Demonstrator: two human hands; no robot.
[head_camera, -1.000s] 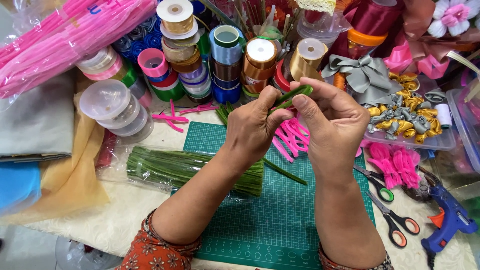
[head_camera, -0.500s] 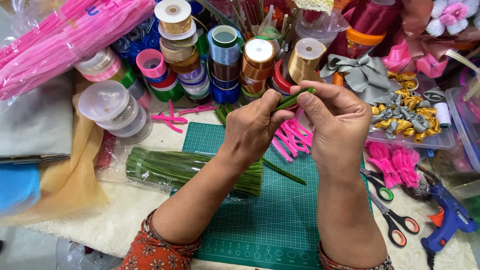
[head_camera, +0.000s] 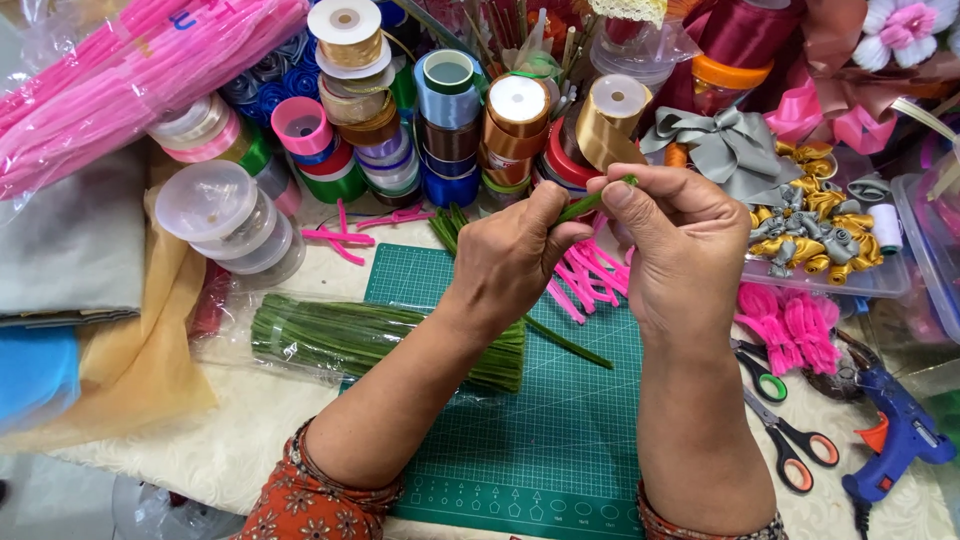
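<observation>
Compared with one second ago, both hands sit a little lower and closer together, and the green stick (head_camera: 585, 203) between them is now more hidden, only a short piece with its tip showing above the fingers. From the head camera, the left hand (head_camera: 510, 262) is closed around the lower part of the stick, with thumb and forefinger pinching it, and the right hand (head_camera: 680, 250) is also closed, its fingertips pressed on the upper end. The stick is held in the air above the green cutting mat (head_camera: 540, 440), not touching it. I judge that the fingers are working on the top of the stick, bending or rolling it, because the grip moved nearer to the tip. Everything on the table looks the same as before: the bundle of green sticks (head_camera: 380, 335) in clear plastic lies under the left forearm, the small pink pieces (head_camera: 590, 280) lie on the mat behind the hands, the ribbon rolls (head_camera: 450, 120) stand further back, two scissors (head_camera: 790, 440) and a blue glue gun (head_camera: 900, 430) lie at the right.
</observation>
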